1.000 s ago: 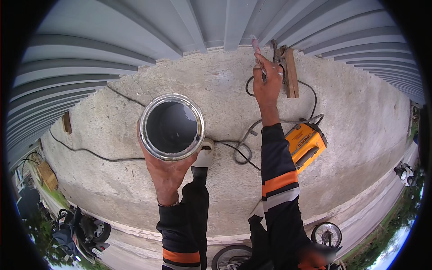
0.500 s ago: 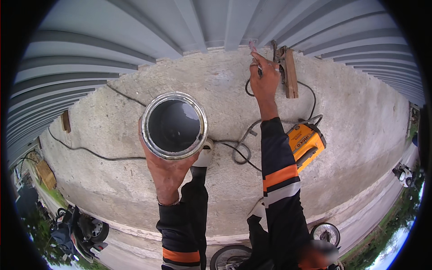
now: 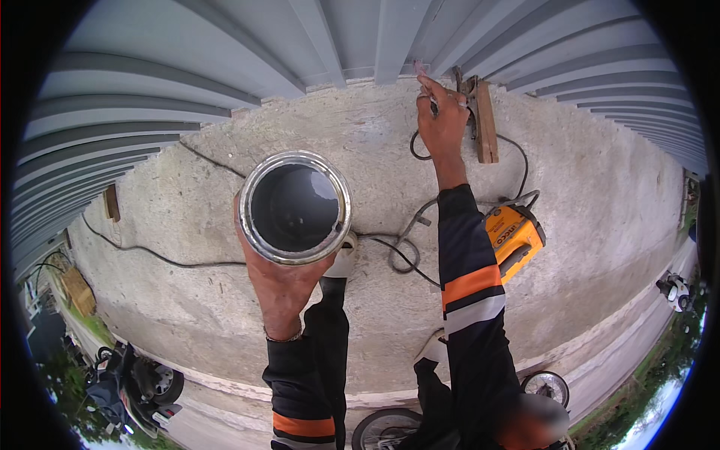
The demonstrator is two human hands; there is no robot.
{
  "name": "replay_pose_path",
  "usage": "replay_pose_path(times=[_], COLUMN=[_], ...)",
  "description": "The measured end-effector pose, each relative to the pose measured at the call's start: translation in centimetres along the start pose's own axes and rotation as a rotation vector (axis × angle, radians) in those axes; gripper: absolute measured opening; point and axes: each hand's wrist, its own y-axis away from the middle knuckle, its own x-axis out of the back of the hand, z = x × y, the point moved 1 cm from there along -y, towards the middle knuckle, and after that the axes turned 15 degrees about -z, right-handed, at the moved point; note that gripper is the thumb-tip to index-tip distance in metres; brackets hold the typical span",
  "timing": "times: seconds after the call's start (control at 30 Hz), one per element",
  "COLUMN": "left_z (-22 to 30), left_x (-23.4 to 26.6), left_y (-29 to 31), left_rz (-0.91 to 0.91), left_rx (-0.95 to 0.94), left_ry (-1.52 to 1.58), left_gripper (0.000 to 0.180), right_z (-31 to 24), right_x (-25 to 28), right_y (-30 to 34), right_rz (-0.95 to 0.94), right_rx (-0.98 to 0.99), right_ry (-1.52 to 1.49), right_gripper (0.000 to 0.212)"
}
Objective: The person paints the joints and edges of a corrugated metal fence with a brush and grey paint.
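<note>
My left hand [image 3: 281, 289] is wrapped around a round metal paint can [image 3: 345, 210], held upright with its open top facing me. Grey paint lies inside, and the rim is smeared. My right hand [image 3: 444, 129] reaches far forward, closed on a slim paintbrush with a pale pinkish tip [image 3: 419, 67]. That tip is against or very close to the foot of the grey ribbed metal wall [image 3: 396, 37]. Fingers hide most of the brush handle. There are pale smears on the right fingers.
A wooden block [image 3: 486, 124] stands by the wall, right of my right hand. The orange-yellow machine [image 3: 516, 236] sits beside my right forearm, with black cables [image 3: 176, 264] across the concrete floor [image 3: 187, 315]. Motorcycles [image 3: 139, 386] are parked behind.
My right hand and the brush have shifted slightly up the wall's foot. The paint can in my left hand has moved a little to the right.
</note>
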Motion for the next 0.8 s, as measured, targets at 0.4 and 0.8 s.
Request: replay_pose_path(times=[0.4,0.8], left_z=[0.4,0.5], left_x=[0.3,0.2], left_y=[0.0,-0.1], left_rz=[-0.029,-0.045], left_rx=[0.13,0.128], left_ry=[-0.011,0.028], left_gripper=[0.125,0.125], right_z=[-3.2,-3.4], right_x=[3.2,3.9], right_y=[-0.3,-1.1], right_rz=[0.036,0.063], right_rx=[0.009,0.044], right_ry=[-0.119,-0.076], right_gripper=[0.036,0.038])
